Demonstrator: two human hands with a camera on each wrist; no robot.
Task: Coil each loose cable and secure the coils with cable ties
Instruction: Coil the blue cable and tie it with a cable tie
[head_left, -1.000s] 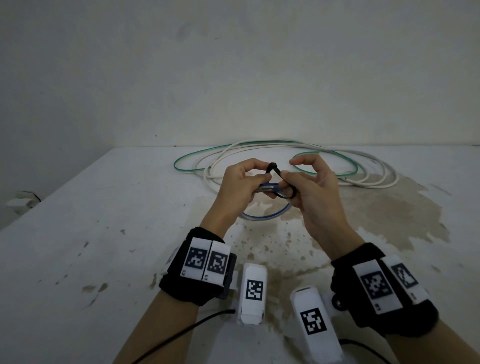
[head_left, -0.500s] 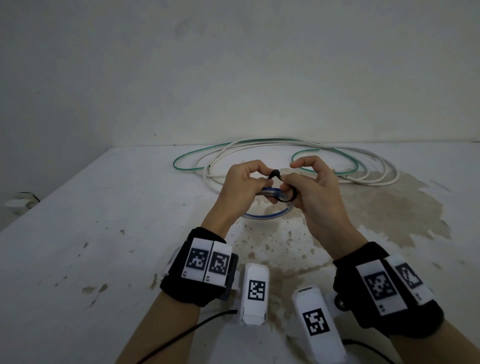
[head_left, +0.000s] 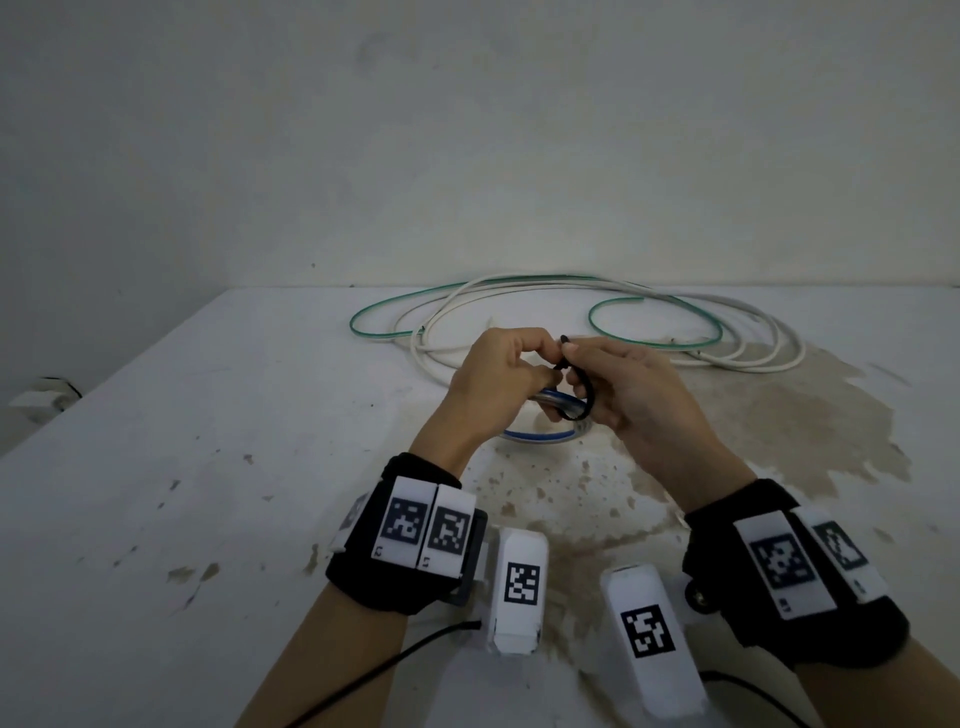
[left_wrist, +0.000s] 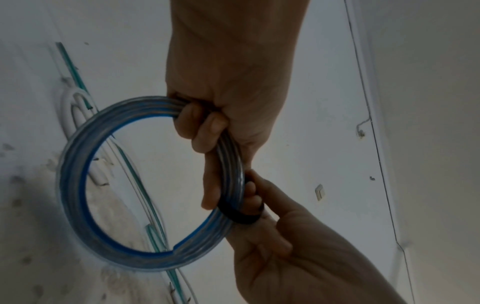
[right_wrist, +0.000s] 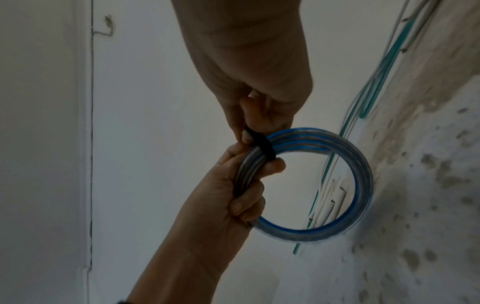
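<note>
Stained white worktop (head_left: 156, 467) against a plain pale wall (head_left: 467, 130)

The worktop's surface is chipped and spotted, with a broad brownish stain (head_left: 779, 431) spreading over its right half. Past the left edge lies a small white object (head_left: 41, 397), too dim to identify. The left wrist view shows a small wall switch (left_wrist: 320, 192) and a thin line running down the wall.

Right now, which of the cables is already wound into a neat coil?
The blue cable, held by both hands with a black tie around it. The white cable and green cable lie loose on the table.

No legible text, only coded markers (head_left: 522, 585).
</note>
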